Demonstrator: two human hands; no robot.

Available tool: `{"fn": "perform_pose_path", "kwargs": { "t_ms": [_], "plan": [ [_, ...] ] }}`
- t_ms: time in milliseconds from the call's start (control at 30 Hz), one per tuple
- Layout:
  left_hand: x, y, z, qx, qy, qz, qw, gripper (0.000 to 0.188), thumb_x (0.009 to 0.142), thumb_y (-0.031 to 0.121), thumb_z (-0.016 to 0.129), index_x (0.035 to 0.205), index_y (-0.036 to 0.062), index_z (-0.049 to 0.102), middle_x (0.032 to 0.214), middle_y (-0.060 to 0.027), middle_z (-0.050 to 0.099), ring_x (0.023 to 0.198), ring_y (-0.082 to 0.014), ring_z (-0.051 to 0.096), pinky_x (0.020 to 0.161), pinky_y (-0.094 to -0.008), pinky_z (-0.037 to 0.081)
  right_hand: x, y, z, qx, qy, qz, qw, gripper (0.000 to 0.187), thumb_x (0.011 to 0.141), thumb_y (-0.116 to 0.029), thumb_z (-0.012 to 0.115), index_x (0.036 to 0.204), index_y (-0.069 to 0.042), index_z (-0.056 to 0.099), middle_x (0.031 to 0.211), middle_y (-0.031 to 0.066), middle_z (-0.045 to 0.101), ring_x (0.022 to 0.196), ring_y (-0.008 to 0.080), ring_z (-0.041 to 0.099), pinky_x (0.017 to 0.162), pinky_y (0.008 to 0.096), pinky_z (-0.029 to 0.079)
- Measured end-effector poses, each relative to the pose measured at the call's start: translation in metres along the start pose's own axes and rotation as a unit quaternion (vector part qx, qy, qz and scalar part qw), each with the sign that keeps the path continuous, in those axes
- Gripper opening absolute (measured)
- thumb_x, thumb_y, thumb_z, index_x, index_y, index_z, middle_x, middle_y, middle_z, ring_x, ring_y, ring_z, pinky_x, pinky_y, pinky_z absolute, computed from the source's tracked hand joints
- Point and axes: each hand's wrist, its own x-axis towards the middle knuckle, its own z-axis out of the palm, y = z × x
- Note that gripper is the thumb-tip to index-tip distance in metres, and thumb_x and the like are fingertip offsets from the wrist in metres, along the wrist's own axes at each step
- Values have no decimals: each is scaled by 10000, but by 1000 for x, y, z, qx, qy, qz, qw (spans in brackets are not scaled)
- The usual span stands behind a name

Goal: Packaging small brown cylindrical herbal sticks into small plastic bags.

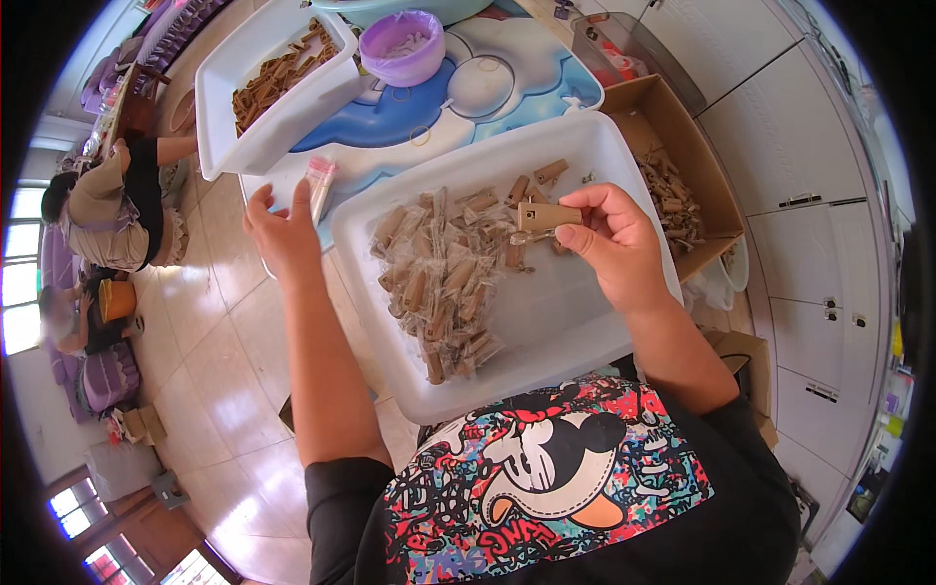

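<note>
My right hand (620,244) pinches a tan, block-shaped piece (548,216) between thumb and fingers, above a white plastic tray (575,317). The piece has a small dark opening at one end, and a shiny metal part hangs below it. In the tray's left half lies a heap of tan pieces in clear plastic wrappers (439,283). A few tan pieces (550,171) lie apart near the tray's far side. My left hand (283,234) is out past the tray's left edge, fingers apart, beside a bundle of small clear bags (320,183) with a pinkish top. It holds nothing visible.
A white bin (216,146) of brown pieces and a purple bowl (400,64) stand on the cloud-patterned table (458,112). At the right, a cardboard box (717,180) holds more tan pieces. Cabinets (780,127) line the right side. Two people (107,210) sit at the left.
</note>
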Motion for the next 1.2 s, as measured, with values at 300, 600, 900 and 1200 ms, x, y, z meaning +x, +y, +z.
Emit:
{"fn": "perform_pose_path", "kwargs": {
  "t_ms": [300,600,900,1200],
  "plan": [
    [16,-70,11,48,-147,-81,985,264,758,288,633,870,51,663,762,-99,644,760,-246,614,715,-346,470,-3,2,1,-3,-5,-11,1000,241,756,54,630,972,-19,550,883,9,554,792,57,520,697,182,434],
    [-16,-3,-42,-103,-170,-79,977,108,808,93,587,859,15,642,724,-73,629,615,-132,592,575,-245,462,-4,1,3,-120,5,-130,984,237,746,57,638,963,-12,570,866,30,565,740,77,537,657,208,449],
    [-89,67,-58,-389,-388,-185,815,62,785,24,620,787,-35,599,659,-69,609,534,-114,565,500,-227,461,4,-13,24,-180,-15,-253,950,290,696,81,658,959,-17,584,831,64,565,703,115,548,609,222,457],
    [-104,77,-59,-369,-431,-122,814,100,766,-2,643,845,-52,607,722,-79,629,607,-118,592,567,-223,498,-1,-7,23,-201,-55,-184,961,261,693,43,681,934,-15,599,814,53,571,694,106,541,598,224,446]
  ]
}}
